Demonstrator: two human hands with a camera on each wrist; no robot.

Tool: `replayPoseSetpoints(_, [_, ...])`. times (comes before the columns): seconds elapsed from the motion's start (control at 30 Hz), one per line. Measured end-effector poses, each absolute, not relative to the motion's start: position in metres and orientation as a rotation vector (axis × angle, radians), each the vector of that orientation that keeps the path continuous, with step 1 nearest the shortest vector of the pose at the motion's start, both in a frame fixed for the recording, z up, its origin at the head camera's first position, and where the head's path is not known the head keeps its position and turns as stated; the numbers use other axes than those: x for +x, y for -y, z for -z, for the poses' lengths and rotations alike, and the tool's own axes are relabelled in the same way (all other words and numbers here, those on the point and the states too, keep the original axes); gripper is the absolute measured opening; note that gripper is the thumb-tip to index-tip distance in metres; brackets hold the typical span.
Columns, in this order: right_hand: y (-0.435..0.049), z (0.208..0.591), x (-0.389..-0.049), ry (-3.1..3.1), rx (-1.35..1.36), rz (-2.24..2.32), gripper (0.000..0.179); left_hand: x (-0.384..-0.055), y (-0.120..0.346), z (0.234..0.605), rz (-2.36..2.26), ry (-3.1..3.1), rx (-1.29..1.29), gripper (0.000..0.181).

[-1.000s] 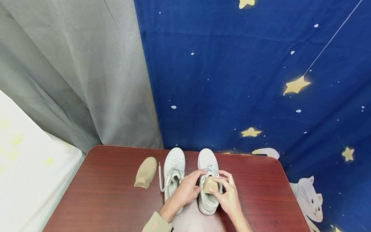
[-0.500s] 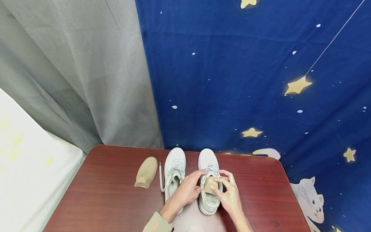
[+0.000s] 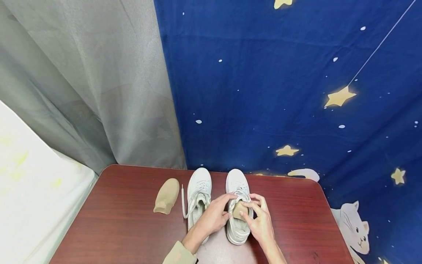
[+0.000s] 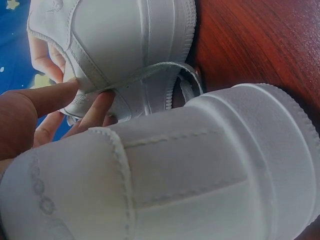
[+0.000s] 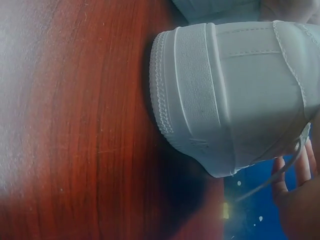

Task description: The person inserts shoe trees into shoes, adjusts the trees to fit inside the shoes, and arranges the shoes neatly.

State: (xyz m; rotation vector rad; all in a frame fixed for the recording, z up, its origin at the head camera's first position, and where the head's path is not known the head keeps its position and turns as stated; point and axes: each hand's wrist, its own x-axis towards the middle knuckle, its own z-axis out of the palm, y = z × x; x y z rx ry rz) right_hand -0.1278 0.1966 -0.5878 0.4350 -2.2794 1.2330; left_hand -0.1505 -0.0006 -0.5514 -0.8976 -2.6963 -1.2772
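Two white lace-up sneakers stand side by side on the table, toes pointing away. Inside the right sneaker sits a beige shoe insert, only partly showing in the opening. My right hand pinches this insert between thumb and fingers from the right side. My left hand reaches across the left sneaker and grips the right sneaker's collar near the laces. In the left wrist view, the thumb and a finger hold that sneaker's edge beside a loose lace. A second beige insert lies left of the shoes.
The reddish-brown table extends to both sides of the shoes. A white lace end lies beside the left sneaker. Behind the table hang a grey curtain and a blue star-patterned cloth.
The insert in the right sneaker has tilted and shifted slightly, with the right thumb pressing on it. Both hands otherwise keep nearly the same place.
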Motion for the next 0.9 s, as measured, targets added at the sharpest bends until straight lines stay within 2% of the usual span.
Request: replayPoseSetpoints(0.9, [-0.1986, 0.5886, -0.1326, 2.319, 0.463, -1.089, 0.039, -0.1512, 0.0011, 0.5512, 1.256, 2.703, -0.911, 0.063])
